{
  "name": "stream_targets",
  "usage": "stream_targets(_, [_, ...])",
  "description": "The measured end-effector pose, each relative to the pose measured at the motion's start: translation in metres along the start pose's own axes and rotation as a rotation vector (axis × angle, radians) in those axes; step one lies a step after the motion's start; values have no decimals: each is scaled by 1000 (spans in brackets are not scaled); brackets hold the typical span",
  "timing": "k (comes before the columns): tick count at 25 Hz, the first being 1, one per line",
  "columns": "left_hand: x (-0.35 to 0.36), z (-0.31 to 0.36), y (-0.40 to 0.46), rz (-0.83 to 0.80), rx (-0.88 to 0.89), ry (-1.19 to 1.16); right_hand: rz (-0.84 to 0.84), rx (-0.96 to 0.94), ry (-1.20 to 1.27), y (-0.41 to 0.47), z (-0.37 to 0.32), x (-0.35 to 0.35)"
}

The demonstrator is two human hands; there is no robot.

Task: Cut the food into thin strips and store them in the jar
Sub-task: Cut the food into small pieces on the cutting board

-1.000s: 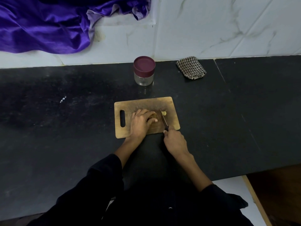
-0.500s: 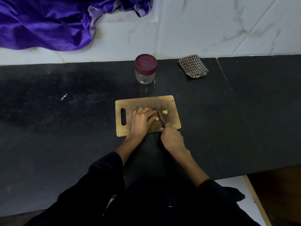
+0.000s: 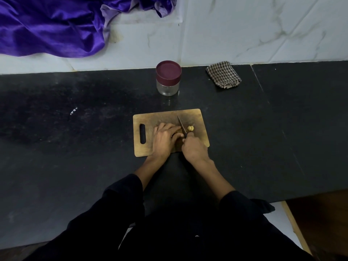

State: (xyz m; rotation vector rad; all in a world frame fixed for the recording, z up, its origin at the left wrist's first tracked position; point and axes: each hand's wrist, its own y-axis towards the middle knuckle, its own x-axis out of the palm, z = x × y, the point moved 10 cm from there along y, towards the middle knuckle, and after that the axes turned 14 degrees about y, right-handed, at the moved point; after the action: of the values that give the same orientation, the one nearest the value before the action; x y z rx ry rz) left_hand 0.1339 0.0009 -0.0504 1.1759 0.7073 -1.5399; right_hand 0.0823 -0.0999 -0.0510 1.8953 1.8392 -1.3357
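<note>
This is a home kitchen. A long black stone counter (image 3: 75,147) runs along a wall of white marble-like tiles (image 3: 244,31). On the counter lies a wooden cutting board (image 3: 148,119) with a handle slot, and a knife (image 3: 181,125) is over it beside a small pale piece of food (image 3: 190,128). Near the wall stands a glass jar (image 3: 168,80) with a maroon lid, and a folded checked cloth (image 3: 223,74) lies to its right. A purple shiny fabric (image 3: 52,25) hangs over the wall.
</note>
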Motion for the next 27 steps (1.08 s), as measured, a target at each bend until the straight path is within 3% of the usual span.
stream_targets(27, [1,-4,-2,37,-20,-80,-39,107,-27,-33,34,16])
